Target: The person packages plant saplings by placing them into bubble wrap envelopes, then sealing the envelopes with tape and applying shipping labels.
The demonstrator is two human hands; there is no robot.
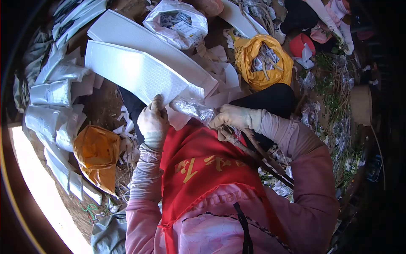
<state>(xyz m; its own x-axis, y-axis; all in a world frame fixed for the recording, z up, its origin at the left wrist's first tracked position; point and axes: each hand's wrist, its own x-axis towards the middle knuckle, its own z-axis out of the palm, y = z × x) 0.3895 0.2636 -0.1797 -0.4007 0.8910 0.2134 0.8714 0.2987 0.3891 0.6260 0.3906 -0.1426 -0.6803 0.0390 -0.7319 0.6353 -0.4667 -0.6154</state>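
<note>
My right hand (237, 117), in a pale glove, is closed around a bundle of brown woody stems (264, 157). The stems run down to the right across my lap, and clear crinkled plastic (192, 108) covers the bundle's other end. That wrapped end lies on the near edge of a white bubble-wrap sheet (135, 67). My left hand (153, 120), also gloved, pinches the sheet's near edge with the thumb on top; the other fingers are partly hidden. Beneath it lies a second stack of white sheets (127, 31). A red apron (203, 156) covers my lap.
A yellow bag (241, 59) and a white bag (153, 21) hold small pale strips. An orange-yellow bag (99, 171) stands at left beside folded bubble-wrap pieces (50, 93). A red container (298, 44), plastic-wrapped stems and green leaves (325, 91) lie at right.
</note>
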